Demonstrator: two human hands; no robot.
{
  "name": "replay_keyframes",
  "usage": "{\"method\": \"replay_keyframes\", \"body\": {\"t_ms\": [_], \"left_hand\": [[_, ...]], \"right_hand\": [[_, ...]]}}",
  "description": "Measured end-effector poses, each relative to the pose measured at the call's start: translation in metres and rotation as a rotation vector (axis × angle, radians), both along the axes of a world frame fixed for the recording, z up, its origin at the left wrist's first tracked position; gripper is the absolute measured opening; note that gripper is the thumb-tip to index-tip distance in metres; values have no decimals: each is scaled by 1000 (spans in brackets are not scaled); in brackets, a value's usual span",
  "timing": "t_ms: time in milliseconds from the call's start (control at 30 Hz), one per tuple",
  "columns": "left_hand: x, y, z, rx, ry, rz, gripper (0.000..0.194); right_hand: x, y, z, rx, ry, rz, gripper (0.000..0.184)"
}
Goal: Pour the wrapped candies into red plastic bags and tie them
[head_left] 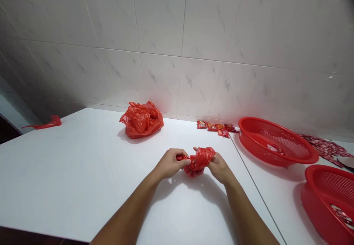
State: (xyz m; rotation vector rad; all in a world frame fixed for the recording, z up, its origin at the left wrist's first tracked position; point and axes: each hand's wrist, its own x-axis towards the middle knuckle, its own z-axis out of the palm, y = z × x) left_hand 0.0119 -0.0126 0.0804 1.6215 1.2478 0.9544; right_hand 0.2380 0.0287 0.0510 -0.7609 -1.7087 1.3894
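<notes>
A small red plastic bag [193, 171] is held between my two hands, just over the white table [177, 208]. Its lower part bulges with contents I cannot make out. My left hand [172, 163] pinches a twisted end of the bag between thumb and fingers. On the other side, my right hand [218, 167] is closed on the bag, with red plastic wrapped about its fingers. Those wrapped fingers are partly hidden, though a fingertip pokes out at the top.
Another crumpled red plastic bag [142, 121] sits near the tiled wall [160, 79]. Several small red packets [212, 127] lie by the wall. Two red baskets, one behind [272, 158] and one nearer [318, 208], stand right. A red strip [49, 124] lies far left.
</notes>
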Motion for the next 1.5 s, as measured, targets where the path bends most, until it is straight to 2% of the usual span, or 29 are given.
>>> {"method": "replay_keyframes", "body": {"t_ms": [100, 167, 233, 433, 567, 667, 800, 867, 933, 967, 1033, 1167, 1300, 1367, 1433, 1500], "left_hand": [[5, -3, 0, 70, 35, 28, 10], [8, -5, 0, 111, 42, 14, 14], [12, -6, -2, 133, 12, 21, 19], [17, -6, -8, 149, -109, 104, 10], [19, -5, -12, 74, -239, 22, 11], [20, -5, -15, 63, -242, -59, 13], [18, -8, -9, 312, -94, 19, 16], [16, -10, -4, 406, -93, -3, 43], [16, -11, -1, 362, -102, -148, 72], [17, -11, -1, 305, -95, -222, 78], [20, -10, -4, 182, -85, -287, 69], [26, -5, -15, 49, -180, -171, 39], [26, -2, -17, 19, -213, -134, 31], [25, -2, -16, -1, -194, -153, 29], [24, -2, -14, -33, -186, -184, 29], [24, -3, -14, -89, -209, -236, 30]], "right_hand": [[-3, -5, 11, -51, -61, 90, 17], [-4, -10, 19, -55, -132, 126, 14], [-5, -14, 25, -52, -187, 114, 14], [-3, -19, 28, -17, -237, 43, 19], [3, -16, 25, 43, -256, -18, 15], [6, -15, 23, 43, -223, 31, 13], [-2, -18, 19, 9, -169, 61, 12], [-11, -23, 17, 41, -207, 22, 12], [-20, -28, 15, 114, -282, 6, 14], [-24, -31, 14, 144, -310, 3, 16], [-27, -33, 14, 146, -313, -10, 17], [-23, -31, 15, 5, -223, -143, 9], [-19, -29, 18, 1, -194, -377, 15], [-18, -27, 18, 27, -210, -434, 13], [-14, -24, 18, -3, -199, -391, 12], [-5, -19, 17, -77, -189, -263, 13]]}}
